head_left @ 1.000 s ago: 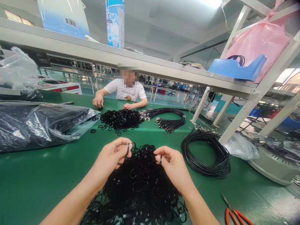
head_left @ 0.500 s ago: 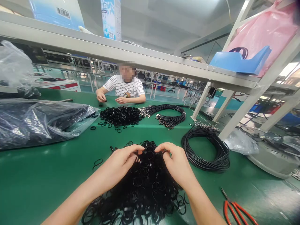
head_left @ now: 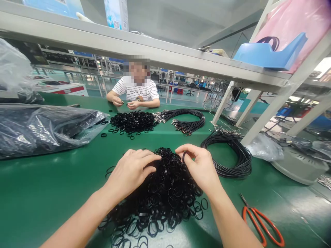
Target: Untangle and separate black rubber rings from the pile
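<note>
A heap of thin black rubber rings (head_left: 165,193) lies on the green tabletop in front of me. At the heap's left side, my left hand (head_left: 134,168) rests with thumb and index finger apart, and I see nothing between them. Its other fingertips are hidden. On the right, my right hand (head_left: 200,165) is closed in a pinch on a single black rubber ring (head_left: 183,157), which stands upright between thumb and forefinger just above the heap's edge.
Orange-handled scissors (head_left: 258,220) lie at the lower right. A coil of black cable (head_left: 241,165) sits beyond my right hand, a smaller cable bundle (head_left: 196,119) farther back. Across the table, a co-worker (head_left: 139,93) handles rings behind another ring pile (head_left: 133,121). A plastic bag (head_left: 49,129) lies left.
My left hand has shifted left and its thumb and index finger have spread. A ring now shows clearly in my right hand's pinch. The co-worker's hands have come closer together.
</note>
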`<state>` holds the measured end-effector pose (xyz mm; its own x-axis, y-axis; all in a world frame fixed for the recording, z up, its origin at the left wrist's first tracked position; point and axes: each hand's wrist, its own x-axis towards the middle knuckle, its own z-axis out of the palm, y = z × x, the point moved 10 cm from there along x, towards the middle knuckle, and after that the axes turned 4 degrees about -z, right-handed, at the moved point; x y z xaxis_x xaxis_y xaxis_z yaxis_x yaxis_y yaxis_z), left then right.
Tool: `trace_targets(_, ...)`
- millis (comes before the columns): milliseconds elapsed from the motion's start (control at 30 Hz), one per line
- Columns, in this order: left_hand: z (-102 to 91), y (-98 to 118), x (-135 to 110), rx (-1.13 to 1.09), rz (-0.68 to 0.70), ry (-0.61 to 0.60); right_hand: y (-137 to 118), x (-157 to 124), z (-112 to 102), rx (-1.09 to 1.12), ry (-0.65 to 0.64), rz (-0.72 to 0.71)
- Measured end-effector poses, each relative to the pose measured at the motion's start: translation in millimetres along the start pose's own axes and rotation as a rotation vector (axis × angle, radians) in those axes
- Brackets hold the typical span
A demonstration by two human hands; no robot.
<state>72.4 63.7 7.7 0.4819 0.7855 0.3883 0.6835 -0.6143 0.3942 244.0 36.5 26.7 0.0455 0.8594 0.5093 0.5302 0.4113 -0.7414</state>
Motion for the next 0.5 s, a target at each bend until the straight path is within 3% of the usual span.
trace_targets(167,-2.7,-15.1,3.7,-0.153,-0.087,0.017,0.2,2.4,0.6,0.082,-0.005,0.048)
trace_targets(267,-11.9,-12.0,2.5,-0.054,-0.06,0.118,-4.6,2.2,3.0,-0.028,-0.031,-0.001)
trace_targets(400,-25.4,26.0,-22.4,0.165,0.064,0.332,14.7,-2.2,5.2,-0.196,-0.076,-0.013)
trace_targets(500,-3.8,69.8,-52.3,0.318,0.229,0.342,44.1,0.3,12.1,-0.258,-0.103,-0.009)
